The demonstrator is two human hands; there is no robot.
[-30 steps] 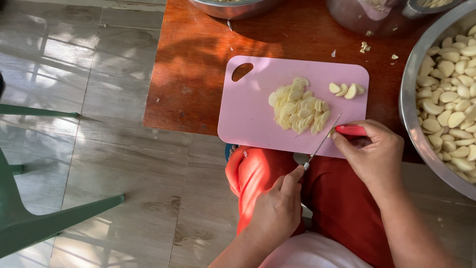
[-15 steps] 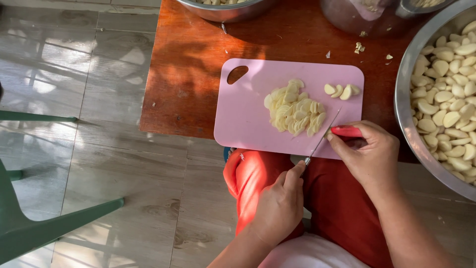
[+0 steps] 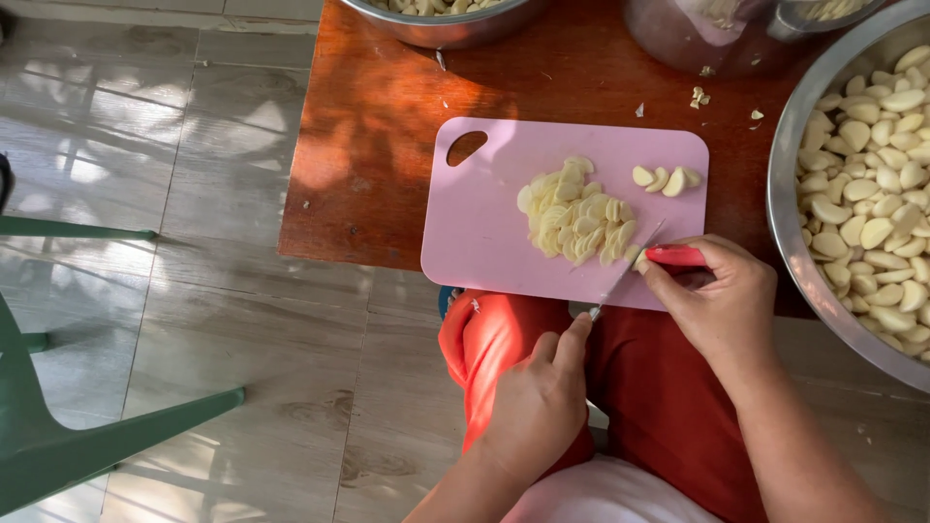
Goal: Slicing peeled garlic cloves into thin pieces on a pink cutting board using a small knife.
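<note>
Garlic slices lie heaped mid-board on the pink cutting board, which overhangs the wooden tabletop's near edge. Beside the heap, the right hand grips a red-handled knife; the left hand, fingers curled, touches the blade tip. A steel bowl of peeled cloves sits at the right edge.

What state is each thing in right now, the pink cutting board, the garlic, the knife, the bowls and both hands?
Pink plastic cutting board: flat, overhanging the wooden table edge.
Sliced garlic pile: heaped mid-board.
Whole peeled cloves: uncut, on the board.
Red-handled knife: blade angled over the board edge.
Right hand: gripping the handle.
Left hand: fingertip at the blade tip.
Large steel bowl: full of peeled cloves.
</note>
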